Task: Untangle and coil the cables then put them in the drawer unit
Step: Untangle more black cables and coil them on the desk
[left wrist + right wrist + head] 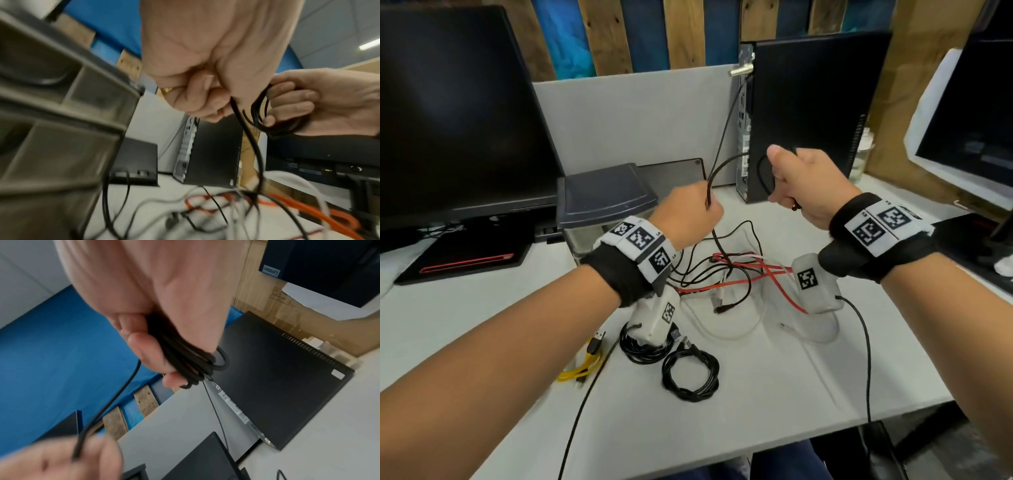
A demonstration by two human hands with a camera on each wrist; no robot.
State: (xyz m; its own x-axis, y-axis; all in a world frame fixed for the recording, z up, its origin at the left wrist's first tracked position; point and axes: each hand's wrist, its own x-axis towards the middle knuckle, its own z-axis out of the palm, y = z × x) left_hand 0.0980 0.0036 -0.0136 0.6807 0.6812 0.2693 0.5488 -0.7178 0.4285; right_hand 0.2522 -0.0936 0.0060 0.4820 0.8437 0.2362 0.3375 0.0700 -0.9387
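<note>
My right hand is raised above the desk, gripping several loops of a black cable in its curled fingers. My left hand pinches the same black cable a little to the left; its strand runs down from the fist into a tangle of black, red and white cables on the white desk. Two coiled black cables and a yellow cable lie at the front. The grey drawer unit stands behind my left wrist.
A dark monitor stands at the left, a black computer tower behind my hands and another monitor at the right. A black keyboard lies left of the drawer unit. A thin black lead hangs from my right wrist camera.
</note>
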